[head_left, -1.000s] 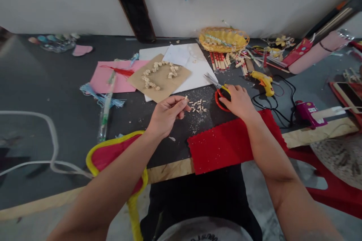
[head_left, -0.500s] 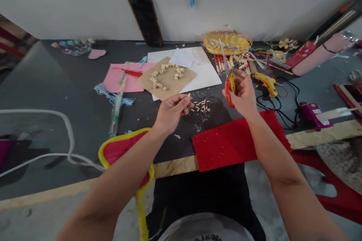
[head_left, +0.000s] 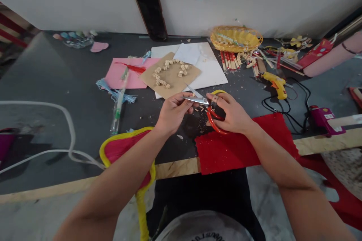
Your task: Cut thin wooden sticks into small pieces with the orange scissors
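Head view: a small pale piece [head_left: 194, 95] is pinched by the left hand [head_left: 170, 116], while open scissors [head_left: 199, 100] are gripped by their handles in the right hand [head_left: 236, 116]. Fingertips could be nicked, being so near the blades; the piece could be flung off if loosely pinched. It is held at the left fingertips, left of the right hand, near scattered bits [head_left: 201, 108].

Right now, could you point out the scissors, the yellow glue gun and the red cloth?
Scissors [head_left: 216, 122]: head view, on the red handle.
Yellow glue gun [head_left: 278, 85]: head view, on its body.
Red cloth [head_left: 226, 152]: head view, on its flat left part.
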### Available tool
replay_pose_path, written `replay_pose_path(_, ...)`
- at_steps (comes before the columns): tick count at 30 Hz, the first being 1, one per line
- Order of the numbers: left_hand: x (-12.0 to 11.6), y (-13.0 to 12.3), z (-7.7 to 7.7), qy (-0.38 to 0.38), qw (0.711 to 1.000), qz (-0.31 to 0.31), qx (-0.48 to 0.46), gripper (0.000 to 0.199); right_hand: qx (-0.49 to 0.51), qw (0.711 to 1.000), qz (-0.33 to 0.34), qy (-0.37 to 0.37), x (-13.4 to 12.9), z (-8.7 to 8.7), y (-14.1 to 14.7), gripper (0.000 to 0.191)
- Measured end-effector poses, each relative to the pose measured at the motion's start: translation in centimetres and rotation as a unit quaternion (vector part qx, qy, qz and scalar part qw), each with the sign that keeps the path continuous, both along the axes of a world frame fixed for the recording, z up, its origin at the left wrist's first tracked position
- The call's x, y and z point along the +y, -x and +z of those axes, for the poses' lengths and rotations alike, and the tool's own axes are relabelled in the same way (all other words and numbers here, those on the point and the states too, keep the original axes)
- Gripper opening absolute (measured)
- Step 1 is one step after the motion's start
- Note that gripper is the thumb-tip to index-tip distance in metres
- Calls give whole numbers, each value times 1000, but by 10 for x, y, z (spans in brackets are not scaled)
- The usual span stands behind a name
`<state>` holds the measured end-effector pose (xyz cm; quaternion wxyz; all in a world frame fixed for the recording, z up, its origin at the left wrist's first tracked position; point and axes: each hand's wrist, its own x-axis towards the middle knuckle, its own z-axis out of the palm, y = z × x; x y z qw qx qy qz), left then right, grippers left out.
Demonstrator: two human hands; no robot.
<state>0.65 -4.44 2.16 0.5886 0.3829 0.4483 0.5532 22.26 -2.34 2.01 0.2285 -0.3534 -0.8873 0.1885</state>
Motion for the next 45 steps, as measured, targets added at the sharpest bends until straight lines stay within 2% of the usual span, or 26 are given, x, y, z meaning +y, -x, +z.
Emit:
replay_pose_path(12, -2, -1, 2, -18, 994, -10, 103, 23, -20, 1000, -6, 8, 0, -3, 1, 79)
replay_pose_path(19, -1, 0, 0, -32, 994, -13, 107, 18, -17, 1000, 1, 5, 1, -7, 1, 77)
replay_pose_path(27, -2, 0, 1, -48, 991, -16, 127, 21, -26, 1000, -14, 8, -6, -1, 5, 70)
replay_pose_path(35, -2, 3, -3, -69, 988, 6, 137, 23, 40, 999, -14, 30, -9, 0, 10, 69)
replay_pose_path(40, -2, 5, 1, -82, 982, 9, 171, 22, 49, 997, -15, 53, -9, 1, 9, 71)
replay_pose_path(45, -1, 10, 4, -74, 979, -17, 188, 21, 41, 998, 1, 47, -6, 0, 5, 74)
